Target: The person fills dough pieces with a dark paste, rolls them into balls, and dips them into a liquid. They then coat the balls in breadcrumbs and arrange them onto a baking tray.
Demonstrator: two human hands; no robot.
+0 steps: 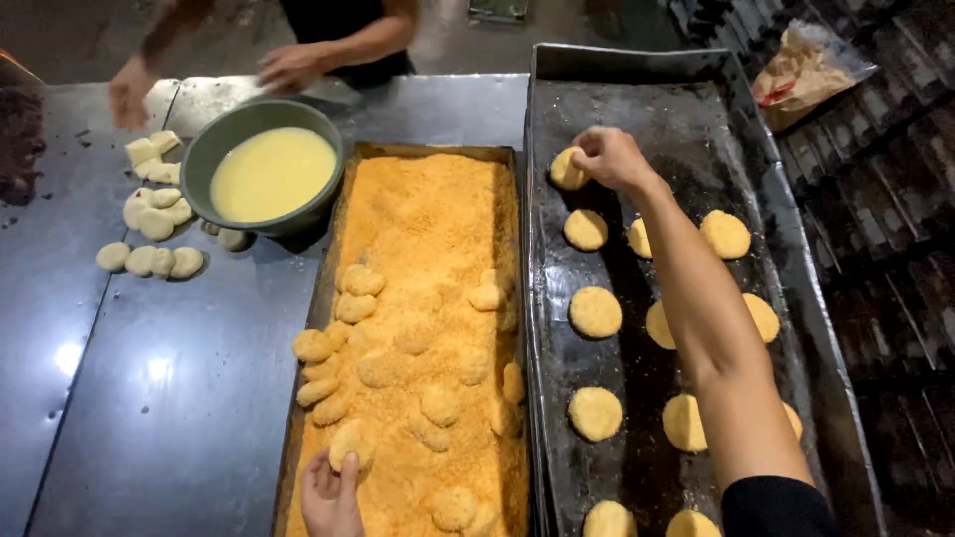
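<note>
One crumb-coated round patty [568, 169] lies flat at the upper left of the dark baking tray [637, 99]; another crumbed patty [350, 444] sits in the breadcrumb tray [428, 219], lower centre-left of the frame.

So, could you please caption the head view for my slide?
Right hand sets a breaded patty on the dark baking tray; left hand grips another.

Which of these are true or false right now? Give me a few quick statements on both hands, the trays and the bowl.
1. The right hand is on a breaded patty at the far end of the dark baking tray. True.
2. The left hand is inside the bowl. False: it holds a crumbed patty in the crumb tray.
3. The bowl holds pale yellow liquid. True.
4. The dark baking tray holds no patties. False: rows of coated patties lie on it.
5. Uncoated dough pieces lie left of the bowl. True.
</note>
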